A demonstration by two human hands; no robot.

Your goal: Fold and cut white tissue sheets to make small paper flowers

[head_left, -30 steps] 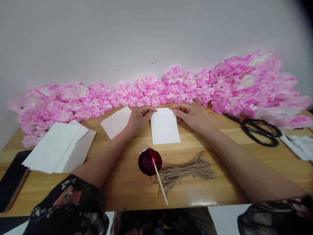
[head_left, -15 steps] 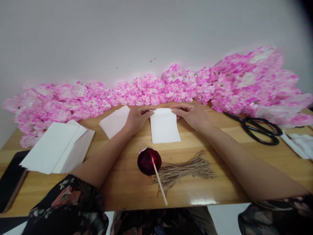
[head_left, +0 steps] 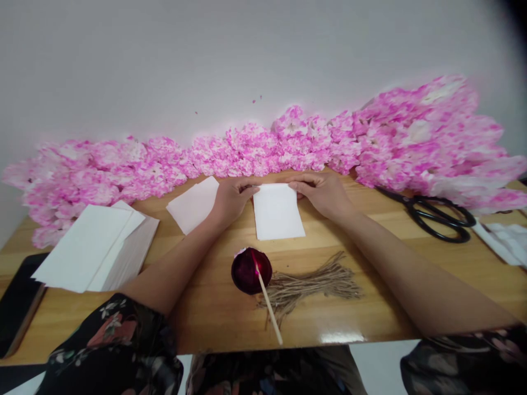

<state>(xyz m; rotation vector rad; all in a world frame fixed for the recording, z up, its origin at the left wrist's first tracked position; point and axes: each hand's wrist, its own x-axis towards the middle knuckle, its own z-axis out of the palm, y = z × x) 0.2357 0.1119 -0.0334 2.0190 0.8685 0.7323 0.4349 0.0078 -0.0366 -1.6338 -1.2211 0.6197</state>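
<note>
A white sheet of paper (head_left: 279, 214) lies at mid-table between my hands, its far edge pinched at both corners. My left hand (head_left: 234, 200) grips the far left corner between thumb and fingers. On the far right corner, my right hand (head_left: 320, 193) holds on the same way. Nearer to me stands a small bowl of dark magenta liquid (head_left: 246, 274), with a thin wooden stick (head_left: 269, 307) leaning out over its rim. A bundle of dry brown twigs (head_left: 317, 282) lies to the bowl's right.
Pink-and-white paper flowers (head_left: 251, 148) line the wall. Left are a stack of white paper (head_left: 90, 247), some loose sheets (head_left: 191, 206) and a phone (head_left: 20, 302). Black-handled scissors (head_left: 440, 218) and folded white paper (head_left: 504, 241) lie right on the wooden table (head_left: 214, 323).
The far edge of the paper between my hands looks slightly lower, as if folded or turned a little. Both hands keep nearly the same place and grip.
</note>
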